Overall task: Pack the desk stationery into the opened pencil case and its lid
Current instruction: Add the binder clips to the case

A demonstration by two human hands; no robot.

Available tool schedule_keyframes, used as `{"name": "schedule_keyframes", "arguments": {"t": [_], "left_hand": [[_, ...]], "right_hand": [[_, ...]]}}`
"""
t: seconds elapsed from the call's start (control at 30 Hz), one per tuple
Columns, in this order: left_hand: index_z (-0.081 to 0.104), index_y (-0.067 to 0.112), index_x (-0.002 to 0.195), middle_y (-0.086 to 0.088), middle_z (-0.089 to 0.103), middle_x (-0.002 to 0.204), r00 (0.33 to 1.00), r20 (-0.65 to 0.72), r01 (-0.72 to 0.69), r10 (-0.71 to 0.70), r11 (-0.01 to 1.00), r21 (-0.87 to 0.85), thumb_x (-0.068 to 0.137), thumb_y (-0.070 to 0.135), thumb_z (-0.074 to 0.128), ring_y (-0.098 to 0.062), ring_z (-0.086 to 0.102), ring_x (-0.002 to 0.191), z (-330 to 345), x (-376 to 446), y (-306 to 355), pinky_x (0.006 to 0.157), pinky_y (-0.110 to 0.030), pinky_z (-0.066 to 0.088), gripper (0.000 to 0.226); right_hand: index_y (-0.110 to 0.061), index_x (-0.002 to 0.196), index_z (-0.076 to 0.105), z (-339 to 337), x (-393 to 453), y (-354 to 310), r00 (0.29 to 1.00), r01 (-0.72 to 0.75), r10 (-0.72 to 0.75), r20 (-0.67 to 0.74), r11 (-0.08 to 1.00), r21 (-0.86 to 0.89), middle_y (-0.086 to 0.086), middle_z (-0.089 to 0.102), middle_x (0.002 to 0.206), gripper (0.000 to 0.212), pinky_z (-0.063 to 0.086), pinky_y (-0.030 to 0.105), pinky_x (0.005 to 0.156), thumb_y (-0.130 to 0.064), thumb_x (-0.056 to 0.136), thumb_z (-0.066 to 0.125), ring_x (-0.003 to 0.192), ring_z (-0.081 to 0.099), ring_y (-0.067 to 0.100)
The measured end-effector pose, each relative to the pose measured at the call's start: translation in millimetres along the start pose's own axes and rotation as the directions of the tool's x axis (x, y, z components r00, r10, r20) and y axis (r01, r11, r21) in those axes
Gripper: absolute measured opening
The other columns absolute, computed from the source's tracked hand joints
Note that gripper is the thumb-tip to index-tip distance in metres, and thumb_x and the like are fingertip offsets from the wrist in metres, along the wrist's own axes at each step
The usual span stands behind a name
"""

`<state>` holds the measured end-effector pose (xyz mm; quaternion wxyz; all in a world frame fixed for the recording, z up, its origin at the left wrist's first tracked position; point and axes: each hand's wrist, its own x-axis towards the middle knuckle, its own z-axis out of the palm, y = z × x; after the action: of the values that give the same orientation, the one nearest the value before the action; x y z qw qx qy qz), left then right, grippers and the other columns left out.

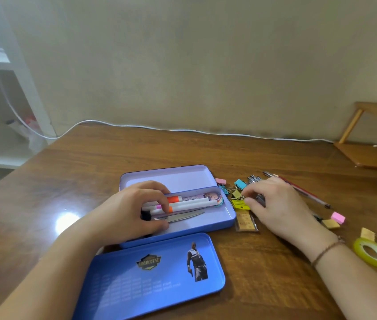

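The blue tin pencil case (pixel 229 218) lies open mid-desk, with a lavender tray (pixel 171 176) behind it and its blue printed lid (pixel 155 285) in front. Inside the case lie white markers (pixel 189 203) with orange and pink bands, a cartoon-figure item (pixel 210 197) and steel scissors (pixel 187 215). My left hand (pixel 132 213) reaches into the case, fingers curled over the markers' left ends and thumb by the scissors. My right hand (pixel 277 204) hovers over a pile of binder clips (pixel 240 184), thumb and forefinger pinching a yellow clip's wire.
Pens (pixel 305 192) lie beyond my right hand. A staples packet (pixel 245 221), pink eraser (pixel 338 217), tan eraser (pixel 330 224) and yellow tape roll (pixel 372 252) sit to the right. A wooden stand (pixel 372 144) is at the back right, and a white cable (pixel 182 130) runs along the wall.
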<state>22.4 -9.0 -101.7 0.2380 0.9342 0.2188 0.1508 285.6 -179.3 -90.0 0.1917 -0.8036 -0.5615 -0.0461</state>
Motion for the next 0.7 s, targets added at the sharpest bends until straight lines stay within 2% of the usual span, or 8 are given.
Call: {"name": "schedule_keyframes", "arguments": {"t": [0.1,0.2,0.33,0.43,0.5,0.53,0.6,0.7], "left_hand": [[0.070,0.047,0.093,0.030,0.051,0.124,1.000,0.003,0.002,-0.002,1.000,-0.014,0.076,0.042,0.078,0.005,0.052,0.113,-0.1,-0.5,0.7,0.087,-0.015,0.044,0.019],[0.069,0.052,0.101,0.031,0.050,0.125,1.000,0.006,-0.003,0.003,1.000,-0.013,0.078,0.043,0.076,0.003,0.053,0.112,-0.3,-1.1,0.6,0.088,-0.020,0.046,0.026],[0.070,0.050,0.105,0.030,0.051,0.126,1.000,0.004,-0.018,0.018,1.000,-0.004,0.080,0.043,0.074,0.005,0.052,0.114,0.2,-0.5,0.9,0.092,-0.025,0.046,0.026],[0.073,0.047,0.102,0.030,0.052,0.125,1.000,-0.003,-0.023,0.023,1.000,-0.015,0.083,0.041,0.072,0.006,0.052,0.114,1.1,0.4,0.8,0.094,-0.028,0.047,0.020],[0.073,0.047,0.100,0.031,0.052,0.124,1.000,-0.004,-0.023,0.023,1.000,-0.021,0.085,0.040,0.071,0.006,0.052,0.113,1.1,0.4,0.9,0.093,-0.028,0.047,0.017],[0.073,0.048,0.101,0.031,0.051,0.124,1.000,-0.001,-0.022,0.022,1.000,-0.019,0.085,0.040,0.071,0.007,0.052,0.113,0.9,0.2,0.9,0.093,-0.027,0.047,0.018],[0.071,0.050,0.102,0.033,0.050,0.125,1.000,0.011,-0.023,0.023,1.000,-0.009,0.086,0.041,0.070,0.006,0.051,0.114,0.6,0.0,0.8,0.093,-0.027,0.046,0.019],[0.070,0.054,0.103,0.034,0.047,0.127,0.999,0.041,-0.015,0.015,1.000,-0.013,0.086,0.041,0.068,0.008,0.046,0.118,-0.2,-0.4,1.4,0.096,-0.026,0.044,0.021]], "right_hand": [[-0.029,0.102,0.071,-4.1,1.1,3.1,0.998,-0.064,0.064,-0.001,0.997,0.050,-0.014,0.064,0.090,0.017,0.050,0.022,0.077,-0.026,0.085,0.070,0.089,0.056,0.004],[-0.029,0.097,0.070,-8.5,0.3,4.0,0.993,-0.120,0.122,-0.005,0.982,0.143,-0.015,0.061,0.082,0.019,0.038,0.009,0.062,-0.017,0.083,0.073,0.077,0.056,-0.002],[-0.028,0.078,0.069,-12.6,0.0,-9.4,0.970,-0.119,0.194,-0.150,0.907,0.403,-0.012,0.066,0.073,0.016,0.043,0.016,0.056,-0.014,0.078,0.077,0.066,0.059,0.004],[-0.023,0.067,0.070,-1.5,2.3,-34.1,0.969,-0.110,0.215,-0.124,0.819,0.564,-0.011,0.068,0.061,0.018,0.044,0.013,0.051,-0.009,0.073,0.079,0.057,0.057,-0.001],[-0.023,0.067,0.069,8.0,3.0,-45.0,0.977,-0.117,0.193,-0.095,0.847,0.518,-0.018,0.065,0.060,0.016,0.039,0.009,0.049,-0.012,0.074,0.078,0.058,0.056,-0.009],[-0.025,0.069,0.069,11.2,2.9,-47.6,0.979,-0.122,0.182,-0.095,0.889,0.442,-0.019,0.064,0.063,0.013,0.037,0.009,0.050,-0.018,0.076,0.077,0.060,0.056,-0.010],[-0.030,0.074,0.069,13.7,1.7,-49.9,0.977,-0.120,0.159,-0.141,0.961,0.248,-0.017,0.065,0.069,0.006,0.034,0.016,0.049,-0.029,0.079,0.072,0.065,0.056,-0.002],[-0.033,0.077,0.068,18.4,1.2,-49.6,0.973,-0.043,0.053,-0.226,0.998,0.050,-0.014,0.063,0.068,0.005,0.032,0.020,0.049,-0.033,0.082,0.067,0.073,0.050,0.009]]}}
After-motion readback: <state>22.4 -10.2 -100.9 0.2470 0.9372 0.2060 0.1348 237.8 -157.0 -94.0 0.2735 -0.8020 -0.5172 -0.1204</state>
